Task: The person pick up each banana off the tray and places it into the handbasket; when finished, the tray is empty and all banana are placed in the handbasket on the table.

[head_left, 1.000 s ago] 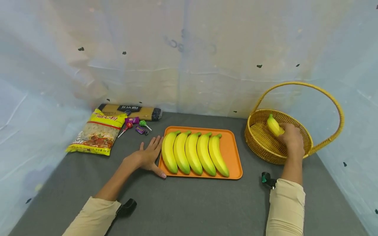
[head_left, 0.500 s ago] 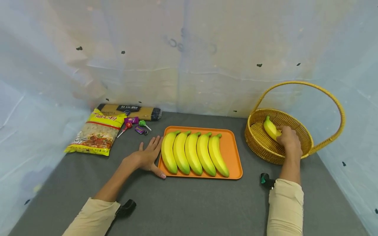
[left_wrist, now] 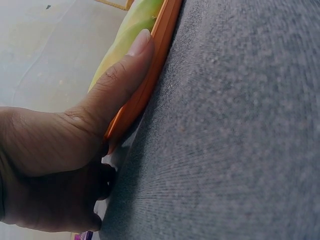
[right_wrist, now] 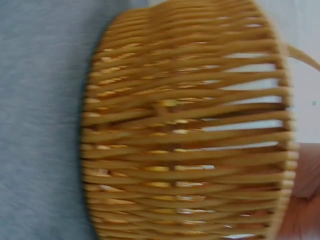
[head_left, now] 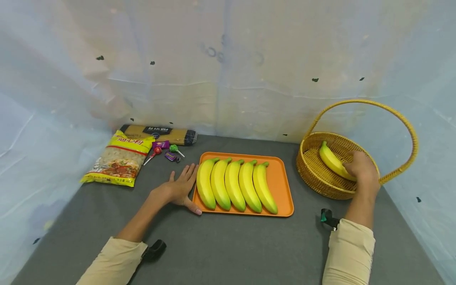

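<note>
One banana (head_left: 333, 161) lies inside the wicker basket (head_left: 313, 174), its long axis running from the far-left stem toward the near right, where the right hand (head_left: 362, 169) curls its fingers over that end; the left hand (head_left: 179, 189) rests flat and open on the tabletop (head_left: 228, 245), thumb against the orange tray (head_left: 281, 186). Beyond, a pasta pack (head_left: 158, 133) reads "la skilla".

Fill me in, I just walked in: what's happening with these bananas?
A person's right hand rests on a banana lying in the wicker basket. Their left hand lies flat against the left edge of the orange tray, which holds five bananas side by side.
</note>
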Available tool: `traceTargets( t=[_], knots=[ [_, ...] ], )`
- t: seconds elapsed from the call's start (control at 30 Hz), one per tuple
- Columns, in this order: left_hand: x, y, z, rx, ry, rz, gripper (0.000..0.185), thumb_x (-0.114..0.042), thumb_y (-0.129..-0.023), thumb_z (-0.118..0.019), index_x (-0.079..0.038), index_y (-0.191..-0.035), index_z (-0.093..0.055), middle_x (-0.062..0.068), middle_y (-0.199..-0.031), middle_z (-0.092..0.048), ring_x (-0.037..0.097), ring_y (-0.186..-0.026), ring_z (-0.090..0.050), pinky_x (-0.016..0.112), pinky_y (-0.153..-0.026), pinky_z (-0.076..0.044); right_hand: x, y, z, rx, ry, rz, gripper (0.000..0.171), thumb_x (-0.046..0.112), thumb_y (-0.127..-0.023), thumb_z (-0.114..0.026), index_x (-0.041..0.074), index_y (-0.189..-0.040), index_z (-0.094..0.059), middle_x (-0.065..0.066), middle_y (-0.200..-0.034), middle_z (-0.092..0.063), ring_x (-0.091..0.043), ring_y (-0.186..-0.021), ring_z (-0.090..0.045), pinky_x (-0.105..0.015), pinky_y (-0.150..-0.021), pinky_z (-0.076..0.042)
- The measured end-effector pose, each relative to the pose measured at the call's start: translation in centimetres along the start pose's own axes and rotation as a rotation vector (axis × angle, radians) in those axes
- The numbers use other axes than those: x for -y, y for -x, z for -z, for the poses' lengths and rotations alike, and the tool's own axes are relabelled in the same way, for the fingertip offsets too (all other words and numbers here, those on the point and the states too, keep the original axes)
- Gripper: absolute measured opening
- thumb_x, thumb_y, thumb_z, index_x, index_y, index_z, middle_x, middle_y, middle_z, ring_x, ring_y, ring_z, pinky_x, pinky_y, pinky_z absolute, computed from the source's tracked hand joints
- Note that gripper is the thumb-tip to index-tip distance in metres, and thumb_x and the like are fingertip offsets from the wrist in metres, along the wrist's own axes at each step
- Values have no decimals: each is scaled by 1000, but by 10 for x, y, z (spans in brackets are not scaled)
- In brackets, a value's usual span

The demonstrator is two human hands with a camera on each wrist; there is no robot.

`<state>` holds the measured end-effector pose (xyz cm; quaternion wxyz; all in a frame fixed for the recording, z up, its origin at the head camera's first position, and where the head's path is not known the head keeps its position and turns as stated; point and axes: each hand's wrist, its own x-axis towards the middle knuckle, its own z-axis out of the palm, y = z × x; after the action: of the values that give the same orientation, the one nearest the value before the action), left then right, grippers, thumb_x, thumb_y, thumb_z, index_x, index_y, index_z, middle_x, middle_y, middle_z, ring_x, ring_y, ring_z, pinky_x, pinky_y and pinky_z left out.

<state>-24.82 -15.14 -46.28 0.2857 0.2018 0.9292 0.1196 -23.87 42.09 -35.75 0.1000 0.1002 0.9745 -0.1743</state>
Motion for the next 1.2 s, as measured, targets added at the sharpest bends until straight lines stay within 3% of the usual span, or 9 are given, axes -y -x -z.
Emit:
traceTargets(
  t=[0.2, 0.27, 0.4, 0.53, 0.93, 1.2],
  knots=[
    [-2, -1, 0, -9, 8, -9, 173, -98, -48, -73, -12, -166, 21, 13, -174, 26, 34, -163, 21, 73, -124, 12, 8, 17, 15, -37, 8, 49, 58, 19, -109, -50, -19, -151, -36, -49, -149, -35, -56, -103, -56, -58, -83, -50],
    [-3, -1, 0, -9, 6, -9, 172, -97, -49, -73, -13, -166, 21, 13, -174, 26, 34, -163, 21, 73, -124, 11, 12, 23, 20, -34, 15, 57, 58, 21, -110, -48, -18, -151, -36, -48, -150, -36, -59, -117, -53, -59, -86, -50],
    [-3, -2, 0, -20, -3, -23, 171, -97, -51, -73, -12, -166, 20, 13, -174, 25, 35, -163, 20, 74, -124, 10, 21, 32, 26, -23, 20, 63, 61, 27, -112, -45, -16, -154, -34, -47, -153, -33, -60, -123, -50, -64, -92, -49],
    [-2, -2, 0, -21, -14, -13, 171, -97, -51, -73, -12, -165, 21, 13, -174, 25, 34, -164, 20, 74, -124, 10, 31, 38, 29, -15, 19, 92, 65, 34, -113, -42, -15, -155, -33, -46, -154, -32, -66, -135, -37, -73, -104, -42],
    [-1, 1, -2, -15, 1, -12, 170, -97, -52, -72, -13, -165, 22, 13, -174, 26, 35, -163, 21, 74, -124, 10, 54, 50, 35, -13, -2, 177, 66, 39, -113, -40, -14, -153, -40, -42, -155, -38, -62, -135, -43, -72, -103, -43],
    [0, 1, -1, -15, -26, 0, 170, -98, -51, -71, -12, -165, 22, 14, -174, 25, 35, -164, 20, 75, -124, 9, 76, 53, 28, -45, 29, 260, 62, 37, -111, -51, -14, -147, -48, -41, -141, -54, -56, -124, -57, -68, -100, -48]
  ],
)
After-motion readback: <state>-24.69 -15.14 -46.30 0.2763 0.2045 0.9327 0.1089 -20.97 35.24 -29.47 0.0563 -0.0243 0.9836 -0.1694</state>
